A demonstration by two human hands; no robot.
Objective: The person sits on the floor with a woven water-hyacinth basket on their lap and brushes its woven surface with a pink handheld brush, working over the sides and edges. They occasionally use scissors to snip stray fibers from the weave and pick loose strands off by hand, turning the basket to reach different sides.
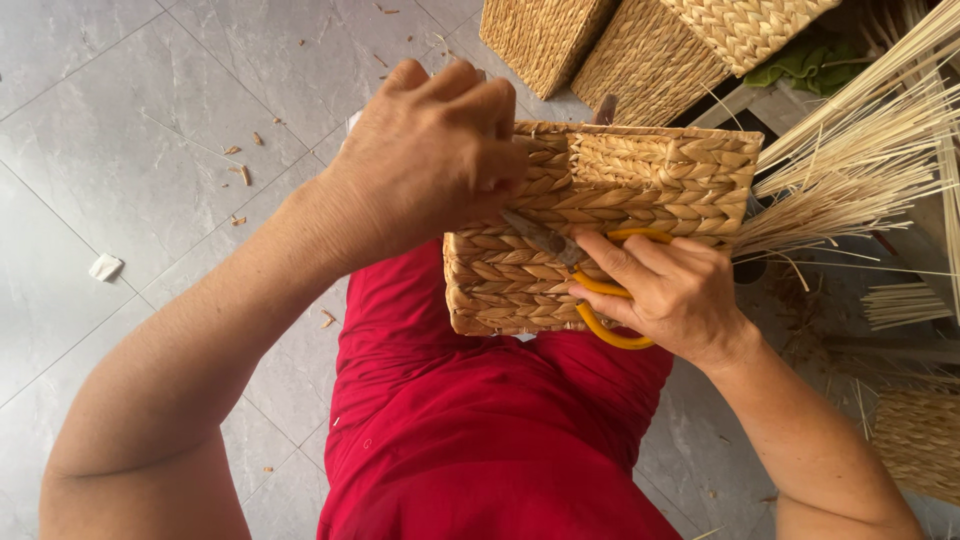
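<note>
The woven basket (610, 215) rests on the red-clad lap (480, 420), tipped on its side, and the left hand (430, 150) clamps its corner at 10 o'clock, likely to steady it. The right hand (675, 290), at 5 o'clock, is closed around the yellow-handled scissors (600, 295), blades laid against the weave, probably for trimming stray ends.

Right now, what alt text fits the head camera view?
A left hand grips a woven straw basket resting on a red-clothed lap, while the right hand holds yellow-handled scissors against its side.
</note>
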